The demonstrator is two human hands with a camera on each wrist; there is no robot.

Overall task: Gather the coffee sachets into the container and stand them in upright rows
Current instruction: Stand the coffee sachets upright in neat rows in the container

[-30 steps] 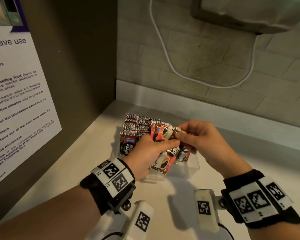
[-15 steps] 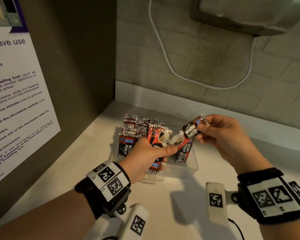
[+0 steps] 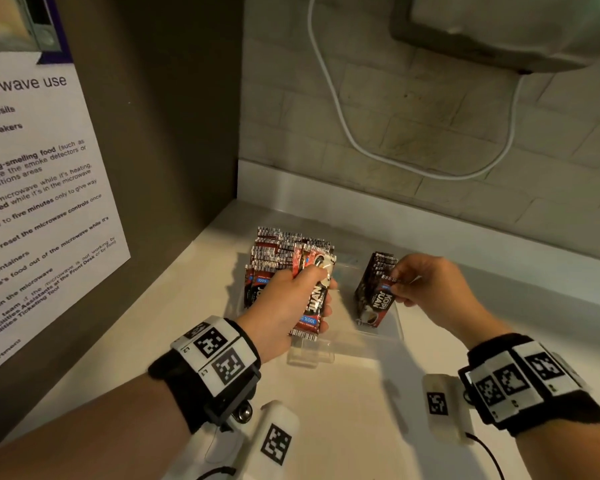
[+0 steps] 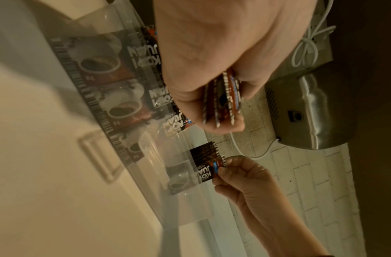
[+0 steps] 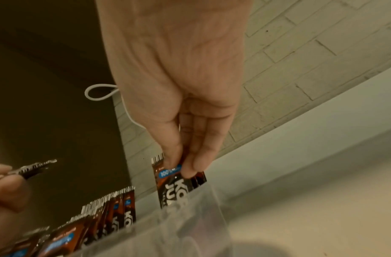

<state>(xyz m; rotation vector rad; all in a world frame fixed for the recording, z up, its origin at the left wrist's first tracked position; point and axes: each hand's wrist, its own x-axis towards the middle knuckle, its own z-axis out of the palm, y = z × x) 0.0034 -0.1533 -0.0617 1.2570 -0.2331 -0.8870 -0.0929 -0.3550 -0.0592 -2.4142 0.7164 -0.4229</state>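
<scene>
A clear plastic container [image 3: 397, 327] sits on the counter, and rows of red-and-black coffee sachets [image 3: 274, 254] stand upright in its left part. My left hand [image 3: 291, 299] grips a small bunch of sachets [image 3: 314, 303] above the container's middle; their edges [image 4: 220, 107] show between the fingers in the left wrist view. My right hand [image 3: 420, 282] pinches the top of one sachet [image 3: 378, 299] that stands at the front of a short upright row [image 3: 380, 268] in the container's right part. The right wrist view shows thumb and fingertips [image 5: 196, 165] on that sachet [image 5: 174, 184].
A brown cabinet side [image 3: 160, 116] with a printed microwave notice [image 3: 39, 202] bounds the left. The brick wall [image 3: 430, 133] carries a white cable [image 3: 347, 126] and a grey appliance [image 3: 499, 26] overhead. Pale countertop [image 3: 343, 410] lies in front of the container.
My right hand took one sachet off the left hand's bunch and carried it right and down into the container's right row. The left hand kept holding its bunch.
</scene>
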